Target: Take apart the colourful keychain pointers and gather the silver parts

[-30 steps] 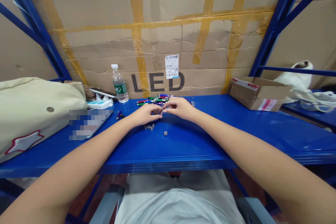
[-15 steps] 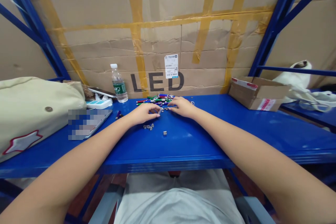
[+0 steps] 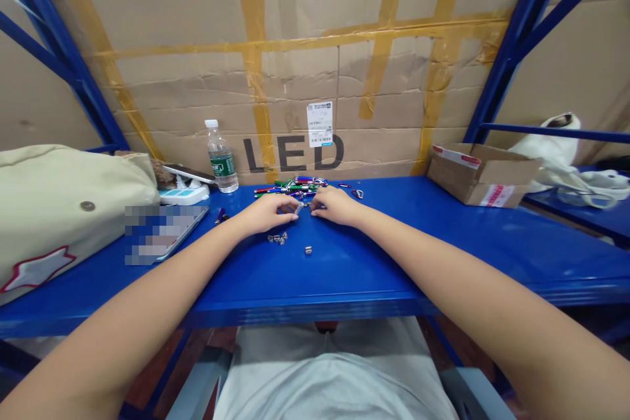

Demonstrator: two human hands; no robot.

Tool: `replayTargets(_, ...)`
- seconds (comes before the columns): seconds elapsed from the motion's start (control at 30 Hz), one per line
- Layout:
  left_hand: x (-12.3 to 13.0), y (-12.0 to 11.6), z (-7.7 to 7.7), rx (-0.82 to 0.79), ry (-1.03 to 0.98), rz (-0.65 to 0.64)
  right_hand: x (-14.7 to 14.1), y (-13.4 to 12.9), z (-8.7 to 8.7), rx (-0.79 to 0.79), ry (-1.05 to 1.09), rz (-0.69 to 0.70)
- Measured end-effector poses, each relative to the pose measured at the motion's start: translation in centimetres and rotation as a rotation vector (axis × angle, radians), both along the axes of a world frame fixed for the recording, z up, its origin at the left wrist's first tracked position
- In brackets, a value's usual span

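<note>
My left hand (image 3: 270, 213) rests on the blue tabletop, its thumb and index finger pinched on a small clear piece (image 3: 298, 208). Facing it closely is my right hand (image 3: 337, 206), fingers bent together at a few tiny silver bits; whether it grips one is hidden. Just beyond both hands lies a pile of shiny coloured metal tubes (image 3: 308, 182) in red, green, blue and purple. Several small silver cylinders (image 3: 278, 237) sit in a cluster nearer me. One more silver cylinder (image 3: 308, 250) stands apart to the right of them.
A water bottle (image 3: 222, 161) and a white power strip (image 3: 184, 195) stand at the back left. Nearer are a phone (image 3: 182, 230) and a cream bag (image 3: 73, 203). A metal clip (image 3: 357, 194) lies right of the pile, and an open cardboard box (image 3: 485, 174) sits farther right.
My right hand has shifted slightly left and drawn its fingers closer together, uncovering the metal clip behind it. My left hand keeps its pinch on the clear piece.
</note>
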State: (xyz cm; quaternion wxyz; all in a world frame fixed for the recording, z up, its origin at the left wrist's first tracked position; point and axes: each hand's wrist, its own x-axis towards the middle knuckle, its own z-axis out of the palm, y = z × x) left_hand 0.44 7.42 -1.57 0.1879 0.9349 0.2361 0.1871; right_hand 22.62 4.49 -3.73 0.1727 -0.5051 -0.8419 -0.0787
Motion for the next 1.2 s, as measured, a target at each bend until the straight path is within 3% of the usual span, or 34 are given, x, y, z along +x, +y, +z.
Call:
replayTargets(0.2,0.0,-0.4,0.3,0.030,0.020,0.028,0.3,-0.8,0.6,-0.125,0.136,0.026)
replayTargets(0.37,0.0,-0.3,0.1,0.026,0.022,0.026,0.3,-1.9,1.5,-0.165,0.151,0.115)
replayTargets(0.7,0.0,-0.5,0.3,0.005,0.017,0.022,0.6,-2.0,1.4,-0.254,0.149,0.113)
replayTargets(1.03,-0.2,0.0,0.0,0.002,0.012,-0.033,-0.9,-2.7,2.1,-0.018,0.535,0.221)
replayTargets(1.2,-0.1,-0.2,0.0,0.029,0.012,-0.045,-1.7,-2.8,2.0,0.022,0.505,0.227)
